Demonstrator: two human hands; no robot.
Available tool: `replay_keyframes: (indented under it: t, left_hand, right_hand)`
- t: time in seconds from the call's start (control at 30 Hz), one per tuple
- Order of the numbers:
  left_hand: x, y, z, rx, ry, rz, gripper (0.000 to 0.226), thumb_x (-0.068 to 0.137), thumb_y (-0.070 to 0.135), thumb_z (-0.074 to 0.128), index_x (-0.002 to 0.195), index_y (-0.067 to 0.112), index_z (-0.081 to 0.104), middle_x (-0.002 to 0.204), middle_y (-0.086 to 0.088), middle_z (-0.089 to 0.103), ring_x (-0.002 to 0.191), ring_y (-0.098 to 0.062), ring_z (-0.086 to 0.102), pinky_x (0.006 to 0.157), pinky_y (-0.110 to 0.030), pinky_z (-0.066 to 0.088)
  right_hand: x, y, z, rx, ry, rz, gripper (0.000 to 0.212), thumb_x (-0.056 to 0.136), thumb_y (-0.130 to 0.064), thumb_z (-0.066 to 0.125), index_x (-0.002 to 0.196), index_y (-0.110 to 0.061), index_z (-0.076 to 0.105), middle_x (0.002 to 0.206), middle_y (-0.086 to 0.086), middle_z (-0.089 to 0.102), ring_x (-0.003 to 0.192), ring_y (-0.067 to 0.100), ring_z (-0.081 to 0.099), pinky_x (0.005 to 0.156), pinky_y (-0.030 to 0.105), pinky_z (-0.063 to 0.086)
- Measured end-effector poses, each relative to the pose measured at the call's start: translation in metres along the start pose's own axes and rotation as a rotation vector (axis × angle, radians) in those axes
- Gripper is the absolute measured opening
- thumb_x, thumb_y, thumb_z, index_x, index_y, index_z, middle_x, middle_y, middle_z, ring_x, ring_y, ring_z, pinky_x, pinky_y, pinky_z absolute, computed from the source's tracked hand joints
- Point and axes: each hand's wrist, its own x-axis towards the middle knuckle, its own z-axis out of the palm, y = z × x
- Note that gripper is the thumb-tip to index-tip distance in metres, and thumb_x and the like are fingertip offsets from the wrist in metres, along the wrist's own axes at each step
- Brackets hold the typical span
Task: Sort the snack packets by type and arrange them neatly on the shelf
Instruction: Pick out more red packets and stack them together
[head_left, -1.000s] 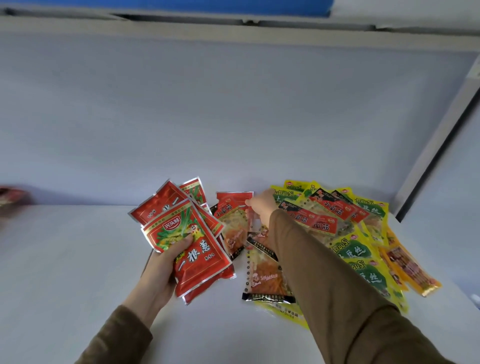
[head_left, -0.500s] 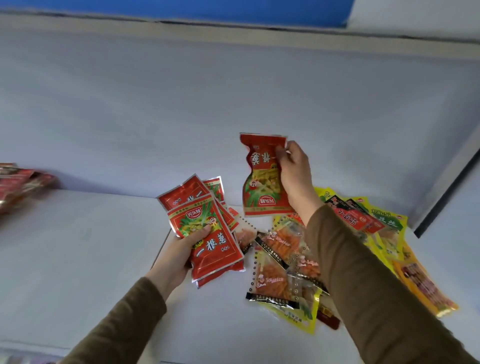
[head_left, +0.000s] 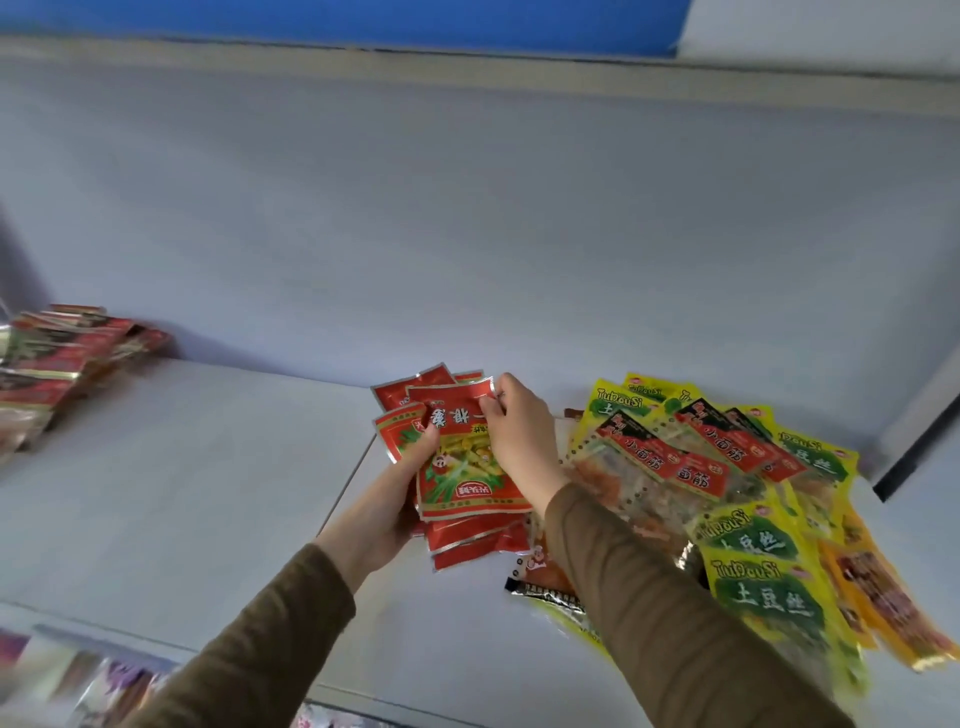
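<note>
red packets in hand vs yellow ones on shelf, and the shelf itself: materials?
Red packets: likely foil-lined plastic film, glossy, silvery sealed edges. Yellow packets: glossy printed plastic film, seemingly clear where contents show. Shelf: smooth matte white board, probably painted metal or laminate; cannot tell which.

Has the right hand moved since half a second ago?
Yes. The right hand has come down from in front of the back wall and leftward, pressing its red packet onto the left hand's stack.

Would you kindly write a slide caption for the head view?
Both hands, left hand and right hand, gather red snack packets beside unsorted yellow packets on a white shelf.
</note>
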Motion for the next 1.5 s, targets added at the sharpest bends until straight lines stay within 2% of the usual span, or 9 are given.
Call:
replay_keyframes:
  t: [0.2, 0.27, 0.33, 0.43, 0.6, 0.8, 0.97, 1.27, 1.5]
  left_hand:
    - [-0.010, 0.006, -0.010, -0.028, 0.089, -0.020, 0.064, 0.076, 0.034, 0.082, 0.132, 0.017, 0.056, 0.116, -0.011, 0.076, 0.103, -0.034, 0.075, 0.075, -0.042, 0.063]
    - [-0.014, 0.011, -0.017, -0.051, 0.114, -0.020, 0.063, 0.076, 0.034, 0.082, 0.131, 0.016, 0.057, 0.116, -0.012, 0.076, 0.102, -0.035, 0.075, 0.074, -0.042, 0.063]
    - [-0.018, 0.017, -0.029, -0.063, 0.128, -0.010, 0.062, 0.075, 0.035, 0.081, 0.130, 0.015, 0.058, 0.115, -0.012, 0.076, 0.100, -0.035, 0.075, 0.072, -0.042, 0.063]
    - [-0.028, 0.030, -0.051, -0.047, 0.129, 0.001, 0.060, 0.077, 0.035, 0.080, 0.130, 0.015, 0.058, 0.116, -0.013, 0.076, 0.101, -0.035, 0.075, 0.072, -0.041, 0.064]
    - [-0.046, 0.057, -0.111, 0.026, 0.126, -0.011, 0.058, 0.081, 0.034, 0.079, 0.132, 0.016, 0.056, 0.117, -0.012, 0.076, 0.103, -0.035, 0.075, 0.075, -0.042, 0.064]
    - [-0.070, 0.100, -0.213, 0.105, 0.198, 0.000, 0.070, 0.078, 0.028, 0.086, 0.137, 0.017, 0.050, 0.119, -0.014, 0.074, 0.102, -0.037, 0.075, 0.087, -0.050, 0.061]
    - [-0.078, 0.136, -0.287, 0.222, 0.355, 0.024, 0.071, 0.075, 0.031, 0.090, 0.131, 0.018, 0.049, 0.114, -0.011, 0.074, 0.094, -0.033, 0.077, 0.091, -0.053, 0.060]
    - [-0.040, 0.183, -0.365, 0.352, 0.454, 0.058, 0.060, 0.074, 0.039, 0.089, 0.120, 0.028, 0.052, 0.097, 0.000, 0.074, 0.062, -0.015, 0.076, 0.045, -0.027, 0.056]
    - [-0.010, 0.206, -0.398, 0.491, 0.513, 0.017, 0.072, 0.084, 0.040, 0.082, 0.143, 0.033, 0.042, 0.100, 0.001, 0.069, 0.077, -0.021, 0.074, 0.048, -0.028, 0.054]
  right_hand:
    - [-0.001, -0.001, 0.013, 0.148, -0.037, 0.036, 0.019, 0.102, -0.040, 0.055, 0.101, -0.022, 0.059, 0.101, -0.007, 0.065, 0.096, 0.015, 0.066, 0.075, 0.029, 0.054]
    - [-0.002, -0.002, 0.015, 0.145, -0.061, 0.046, 0.044, 0.095, -0.056, 0.059, 0.124, -0.023, 0.056, 0.126, -0.001, 0.058, 0.116, 0.019, 0.058, 0.093, 0.039, 0.053]
    - [-0.008, -0.010, 0.019, 0.330, -0.205, 0.185, 0.089, 0.079, -0.073, 0.067, 0.148, -0.026, 0.035, 0.149, 0.003, 0.044, 0.123, 0.021, 0.054, 0.095, 0.044, 0.053]
    - [-0.015, -0.030, 0.030, 0.629, -0.467, 0.415, 0.122, 0.058, -0.077, 0.080, 0.155, -0.035, 0.018, 0.150, 0.006, 0.049, 0.115, 0.024, 0.065, 0.094, 0.047, 0.055]
    - [-0.023, -0.067, 0.079, 0.739, -0.628, 0.409, 0.087, 0.057, -0.064, 0.090, 0.129, -0.029, 0.055, 0.107, -0.002, 0.078, 0.095, 0.023, 0.077, 0.087, 0.045, 0.060]
    - [-0.040, -0.141, 0.170, 0.825, -0.519, 0.427, 0.066, 0.070, -0.057, 0.085, 0.122, -0.028, 0.057, 0.101, -0.003, 0.079, 0.089, 0.022, 0.078, 0.068, 0.035, 0.062]
    - [-0.046, -0.191, 0.236, 0.899, -0.407, 0.435, 0.066, 0.068, -0.056, 0.084, 0.122, -0.028, 0.056, 0.103, -0.004, 0.078, 0.090, 0.021, 0.077, 0.075, 0.040, 0.062]
    - [-0.001, -0.230, 0.322, 0.911, -0.402, 0.490, 0.053, 0.085, -0.049, 0.077, 0.127, -0.028, 0.052, 0.112, 0.000, 0.075, 0.091, 0.019, 0.077, 0.086, 0.046, 0.061]
    - [0.034, -0.241, 0.384, 0.938, -0.396, 0.537, 0.047, 0.089, -0.039, 0.075, 0.127, -0.025, 0.051, 0.111, 0.003, 0.075, 0.093, 0.022, 0.077, 0.088, 0.050, 0.060]
